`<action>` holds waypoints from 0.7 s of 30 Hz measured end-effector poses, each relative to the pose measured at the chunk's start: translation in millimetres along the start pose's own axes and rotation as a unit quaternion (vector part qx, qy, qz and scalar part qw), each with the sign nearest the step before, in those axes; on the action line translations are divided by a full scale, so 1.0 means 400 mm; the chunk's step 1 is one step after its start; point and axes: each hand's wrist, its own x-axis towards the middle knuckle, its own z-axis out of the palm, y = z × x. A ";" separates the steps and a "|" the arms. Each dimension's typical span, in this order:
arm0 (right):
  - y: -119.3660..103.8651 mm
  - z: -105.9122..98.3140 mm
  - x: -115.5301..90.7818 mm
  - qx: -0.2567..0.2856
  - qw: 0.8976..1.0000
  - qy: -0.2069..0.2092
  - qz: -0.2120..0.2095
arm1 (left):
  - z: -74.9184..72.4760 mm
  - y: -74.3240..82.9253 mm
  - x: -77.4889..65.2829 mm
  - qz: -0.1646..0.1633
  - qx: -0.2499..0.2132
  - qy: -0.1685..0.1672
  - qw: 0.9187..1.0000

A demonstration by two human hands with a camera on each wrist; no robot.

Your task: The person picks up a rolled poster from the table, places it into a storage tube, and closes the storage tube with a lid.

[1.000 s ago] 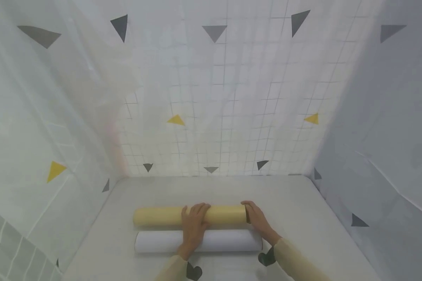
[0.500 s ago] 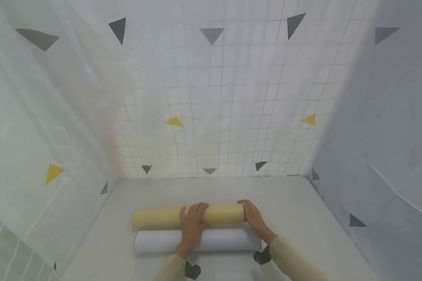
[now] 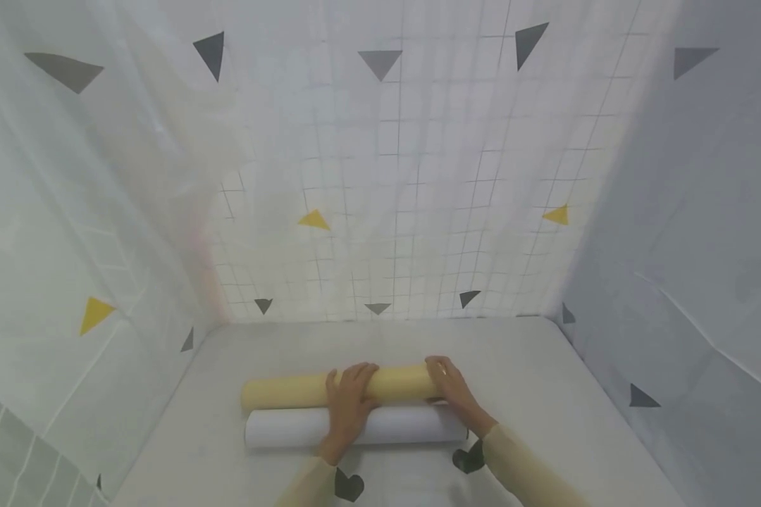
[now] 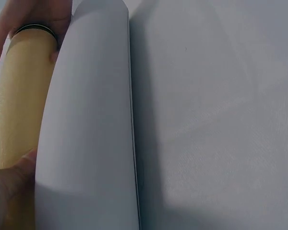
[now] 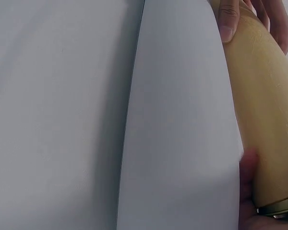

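A yellow roll (image 3: pixel 285 392) of sheet material lies crosswise, its right end a little farther back than its left. Over its middle, my left hand (image 3: pixel 349 405) grips it, with the thumb (image 4: pixel 23 167) on the near side. My right hand (image 3: pixel 453 391) holds the roll's right end; the thumb (image 5: pixel 249 165) lies along the near side, close to a dark rim (image 5: pixel 278 207). Just in front, parallel or nearly so, rests a white roll (image 3: pixel 285 428). The left wrist passes over this white roll, hiding part of it.
Both rolls are on a pale grey-white tabletop (image 3: pixel 545 422). Whitish sheet walls with grey and yellow triangles enclose the left side, the back (image 3: pixel 418 176) and the right. Dark heart-shaped marks (image 3: pixel 349 486) show near the sleeves.
My right hand has moved slightly left, further over the yellow roll's end, and that end has shifted up in view. The white roll sits slightly higher in view. My left hand keeps its grip.
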 end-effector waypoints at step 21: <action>-0.033 0.020 -0.010 -0.007 0.999 0.031 0.019 | 0.016 -0.043 -0.002 0.043 0.074 -0.002 0.996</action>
